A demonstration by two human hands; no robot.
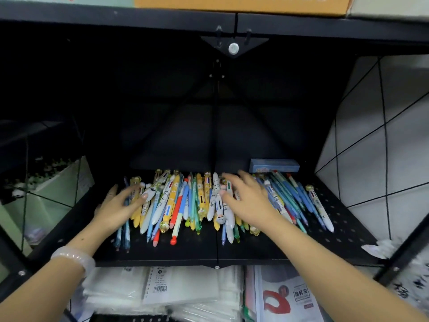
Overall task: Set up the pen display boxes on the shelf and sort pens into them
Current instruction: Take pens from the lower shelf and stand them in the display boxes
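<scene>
A loose heap of colourful pens (185, 203), yellow, blue, white and orange, lies across the black perforated shelf (185, 249). My left hand (120, 205) rests flat on the left end of the heap, fingers stretched out over the pens. Over the middle-right of the heap, my right hand (248, 198) lies with fingers spread, touching the pens. Neither hand grips a pen. A small blue box (274, 165) lies on its side behind the pens at the right.
The shelf's back is dark. A pale green box (58, 189) stands in the bay to the left. Plastic-wrapped notebooks (162, 291) and packets lie on the level below. A white tiled wall (383, 147) borders the right side. A cardboard carton (241, 3) sits above.
</scene>
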